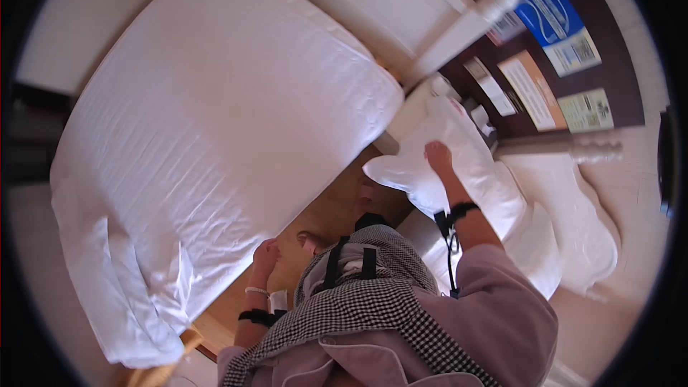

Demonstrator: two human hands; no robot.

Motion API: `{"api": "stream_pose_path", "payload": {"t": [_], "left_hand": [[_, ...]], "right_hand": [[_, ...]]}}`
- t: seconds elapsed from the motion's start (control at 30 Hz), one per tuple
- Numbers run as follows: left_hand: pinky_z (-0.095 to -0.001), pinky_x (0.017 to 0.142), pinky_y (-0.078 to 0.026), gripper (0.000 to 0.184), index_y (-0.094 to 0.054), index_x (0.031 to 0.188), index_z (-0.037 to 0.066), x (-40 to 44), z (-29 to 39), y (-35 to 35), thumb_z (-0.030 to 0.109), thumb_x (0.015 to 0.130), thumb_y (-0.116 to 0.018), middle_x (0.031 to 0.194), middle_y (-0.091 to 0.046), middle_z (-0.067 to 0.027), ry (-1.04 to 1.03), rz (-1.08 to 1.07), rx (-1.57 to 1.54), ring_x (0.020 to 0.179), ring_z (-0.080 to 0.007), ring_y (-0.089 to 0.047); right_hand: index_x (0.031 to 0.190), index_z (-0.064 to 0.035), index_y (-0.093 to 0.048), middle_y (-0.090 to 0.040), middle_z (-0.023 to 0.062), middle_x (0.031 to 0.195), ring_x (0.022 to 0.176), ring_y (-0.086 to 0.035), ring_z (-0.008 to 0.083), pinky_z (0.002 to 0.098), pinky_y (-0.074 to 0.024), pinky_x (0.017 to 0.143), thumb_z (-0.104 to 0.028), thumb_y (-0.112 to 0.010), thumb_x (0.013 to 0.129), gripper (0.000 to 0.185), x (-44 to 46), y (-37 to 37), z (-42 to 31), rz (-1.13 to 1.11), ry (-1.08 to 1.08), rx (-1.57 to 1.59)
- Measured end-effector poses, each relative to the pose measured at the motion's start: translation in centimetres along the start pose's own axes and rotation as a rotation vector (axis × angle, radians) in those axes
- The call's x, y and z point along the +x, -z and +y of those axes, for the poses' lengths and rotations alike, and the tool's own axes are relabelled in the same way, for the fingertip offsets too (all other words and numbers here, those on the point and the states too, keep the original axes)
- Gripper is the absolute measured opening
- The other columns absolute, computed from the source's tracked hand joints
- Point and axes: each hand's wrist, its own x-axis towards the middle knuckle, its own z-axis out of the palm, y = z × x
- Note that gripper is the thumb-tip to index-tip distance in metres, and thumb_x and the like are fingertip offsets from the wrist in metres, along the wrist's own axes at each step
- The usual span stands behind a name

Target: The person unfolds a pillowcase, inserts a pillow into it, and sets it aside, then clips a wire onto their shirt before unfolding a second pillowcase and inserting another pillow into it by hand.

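Note:
A white pillow (476, 172) lies to the right on a heap of white bedding, one corner pointing toward the bed. My right hand (438, 154) is on its upper side, fingers curled into the fabric; the fingertips are hidden. My left hand (265, 258) hangs low beside the near edge of the white-covered mattress (244, 93), its fingers curled in with nothing visible in them. Whether it touches the mattress edge I cannot tell. The mattress cover is wrinkled along its left part.
Folded white bedding (136, 301) hangs over the mattress's lower left corner. Wooden floor (326, 208) shows between bed and pillow. At upper right, a dark tabletop (616, 79) carries a blue packet (550, 11) and several cards. More white bedding (573, 222) lies right of the pillow.

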Motion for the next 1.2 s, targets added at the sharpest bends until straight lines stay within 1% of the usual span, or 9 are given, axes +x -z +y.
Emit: {"api": "stream_pose_path", "payload": {"t": [0.07, 0.13, 0.2, 0.33, 0.4, 0.43, 0.73, 0.93, 1.2], "left_hand": [[-0.0317, 0.063, -0.052, 0.028, -0.062, 0.106, 0.003, -2.2, -4.8, 3.5, 0.017, 0.085, -0.053, 0.084, -0.067, -0.0105, -0.093, 0.040, 0.101, 0.069, -0.0197, -0.065], [-0.0280, 0.055, -0.051, 0.025, -0.062, 0.104, 0.004, -4.5, -8.1, 8.3, 0.022, 0.088, -0.053, 0.075, -0.064, -0.0060, -0.201, 0.018, 0.427, 0.060, -0.0133, -0.063], [-0.0339, 0.066, -0.051, 0.022, -0.066, 0.095, 0.009, -8.6, -11.5, 12.2, 0.020, 0.083, -0.052, 0.074, -0.067, -0.0095, 0.018, 0.207, -0.092, 0.065, -0.0232, -0.065], [-0.0332, 0.072, -0.052, 0.021, -0.065, 0.097, 0.008, -13.1, -23.7, 18.6, 0.022, 0.084, -0.056, 0.095, -0.066, -0.0066, 0.005, 0.526, -0.059, 0.072, -0.0211, -0.066], [-0.0310, 0.069, -0.054, 0.021, -0.064, 0.099, 0.007, -12.9, -32.7, 20.1, 0.020, 0.084, -0.058, 0.102, -0.063, -0.0073, -0.014, 0.538, -0.209, 0.076, -0.0174, -0.066], [-0.0274, 0.047, -0.048, 0.026, -0.056, 0.113, 0.001, -15.2, -31.8, 20.4, 0.016, 0.092, -0.052, 0.075, -0.060, -0.0081, -0.111, 0.571, -0.408, 0.055, -0.0155, -0.060], [-0.0252, 0.051, -0.051, 0.028, -0.060, 0.110, 0.000, -23.3, -30.8, 18.9, 0.021, 0.091, -0.054, 0.078, -0.064, -0.0081, 0.321, 0.924, -0.745, 0.059, -0.0139, -0.064], [-0.0288, 0.063, -0.053, 0.030, -0.063, 0.107, 0.000, -27.8, -26.2, 23.6, 0.022, 0.089, -0.056, 0.083, -0.068, -0.0119, 0.542, 1.015, -0.661, 0.067, -0.0168, -0.066], [-0.0310, 0.067, -0.053, 0.026, -0.062, 0.110, 0.002, -24.5, -25.5, 29.7, 0.016, 0.088, -0.057, 0.091, -0.065, -0.0141, 0.436, 1.227, -0.467, 0.072, -0.0191, -0.065]], "right_hand": [[0.076, -0.0100, -0.061, -0.060, 0.0106, 0.071, 0.066, -0.061, 0.0294, 0.0405, -0.0502, 0.065, -0.023, -0.055, 0.082, 0.015, -5.3, 2.1, -8.0, -0.050, 0.343, 0.076], [0.079, -0.0035, -0.063, -0.064, 0.0115, 0.068, 0.060, -0.063, 0.0227, 0.0355, -0.0506, 0.061, -0.026, -0.051, 0.086, 0.026, -8.8, 1.3, -15.6, -0.479, -0.039, 0.678], [0.080, -0.0026, -0.064, -0.064, 0.0107, 0.066, 0.061, -0.063, 0.0210, 0.0337, -0.0504, 0.060, -0.027, -0.051, 0.085, 0.028, -11.3, 3.7, -24.7, -0.588, 0.243, 0.499], [0.081, -0.0027, -0.066, -0.065, 0.0099, 0.066, 0.062, -0.064, 0.0215, 0.0335, -0.0507, 0.062, -0.026, -0.051, 0.083, 0.027, -13.1, 1.5, -38.1, -0.886, 0.452, 0.456], [0.081, -0.0030, -0.066, -0.066, 0.0095, 0.067, 0.063, -0.065, 0.0218, 0.0339, -0.0511, 0.064, -0.026, -0.052, 0.081, 0.027, -12.8, 0.7, -44.5, -0.799, 0.957, 0.192], [0.082, -0.0033, -0.066, -0.066, 0.0137, 0.077, 0.075, -0.063, 0.0284, 0.0388, -0.0497, 0.071, -0.027, -0.052, 0.080, 0.027, -12.8, 0.8, -47.8, -0.849, 0.961, 0.153], [0.085, 0.0012, -0.064, -0.064, 0.0078, 0.067, 0.061, -0.063, 0.0139, 0.0264, -0.0499, 0.055, -0.018, -0.056, 0.085, 0.021, -18.9, -4.2, -75.9, -1.214, 1.017, 0.374], [0.110, 0.0009, -0.057, -0.064, 0.0116, 0.102, 0.074, -0.067, 0.0173, 0.0288, -0.0538, 0.062, -0.014, -0.056, 0.086, 0.028, -31.5, -7.8, -92.3, -1.641, 0.795, 0.645], [0.108, 0.0011, -0.058, -0.066, 0.0158, 0.096, 0.068, -0.067, 0.0163, 0.0299, -0.0534, 0.062, -0.022, -0.065, 0.076, 0.039, -42.5, -15.5, -102.8, -1.190, 1.116, 0.971]]}}
